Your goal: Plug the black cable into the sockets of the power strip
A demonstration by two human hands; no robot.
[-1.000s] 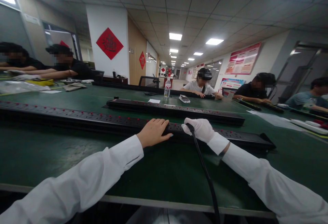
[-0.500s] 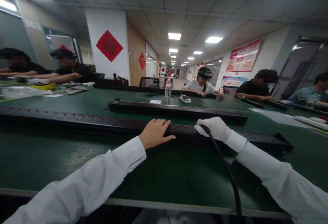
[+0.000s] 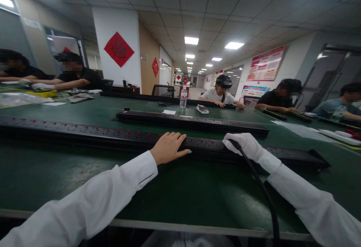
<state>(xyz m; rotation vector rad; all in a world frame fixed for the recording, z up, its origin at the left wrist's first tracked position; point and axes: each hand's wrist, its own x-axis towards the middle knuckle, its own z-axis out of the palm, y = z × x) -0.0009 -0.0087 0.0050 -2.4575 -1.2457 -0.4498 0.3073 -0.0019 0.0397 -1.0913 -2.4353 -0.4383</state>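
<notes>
A long black power strip (image 3: 84, 133) with red-dotted sockets lies across the green table (image 3: 180, 198) in front of me. My bare left hand (image 3: 168, 147) rests on top of the strip, fingers laid flat over its edge. My right hand (image 3: 244, 145), in a white glove, is closed round the head of a black cable (image 3: 263, 192) and presses it down on the strip further right. The cable runs back toward me and off the bottom edge. Both my arms are in white sleeves.
A second black power strip (image 3: 191, 122) lies parallel behind the first. A water bottle (image 3: 183, 97) and a small device (image 3: 203, 109) stand farther back. Several people sit at the far and left sides of the table. White strips (image 3: 335, 137) lie at right.
My gloved right hand has slid to the right along the power strip with the cable. My left hand has stayed where it was.
</notes>
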